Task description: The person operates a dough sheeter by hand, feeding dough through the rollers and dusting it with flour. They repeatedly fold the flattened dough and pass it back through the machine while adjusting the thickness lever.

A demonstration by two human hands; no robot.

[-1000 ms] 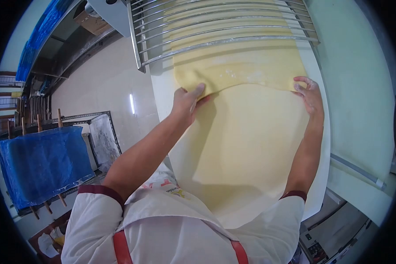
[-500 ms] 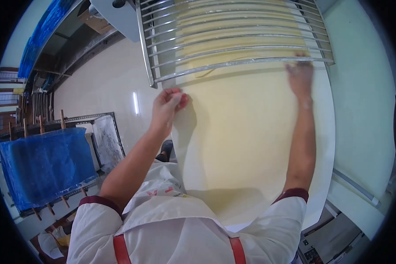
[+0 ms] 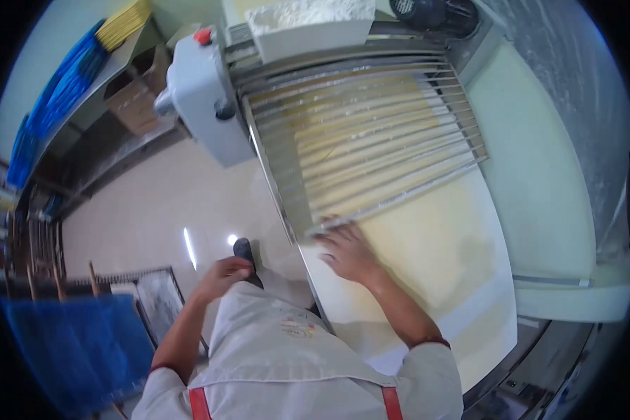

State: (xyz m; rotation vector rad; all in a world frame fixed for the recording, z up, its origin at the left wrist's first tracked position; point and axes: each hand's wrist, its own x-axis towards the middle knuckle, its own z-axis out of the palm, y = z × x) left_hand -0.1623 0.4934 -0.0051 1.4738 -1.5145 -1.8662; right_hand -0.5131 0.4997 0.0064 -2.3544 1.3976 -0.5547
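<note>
A wide sheet of pale yellow dough (image 3: 427, 238) lies on the white belt (image 3: 493, 294) of a dough sheeter. Over its far part sits a metal bar guard (image 3: 406, 203). My right hand (image 3: 350, 255) is at the guard's front left corner, low over the dough's left side, fingers spread and fingertips right at the front bar. Away from the belt, my left hand (image 3: 224, 276) hangs over the floor beside my apron, fingers curled together; I cannot tell whether they hold anything. A thin dark curved line (image 3: 329, 152) shows on the dough under the guard.
The sheeter's grey housing (image 3: 206, 98) with a red button stands at the far left. Behind the guard is a tray of white flour (image 3: 311, 15). A blue-covered rack (image 3: 80, 350) stands at the left, and a pale green surface (image 3: 539, 182) runs along the right.
My right hand has moved from the dough's right side across to the guard's left corner. My left hand has drawn back off the belt's edge. The view has shifted, showing more of the machine.
</note>
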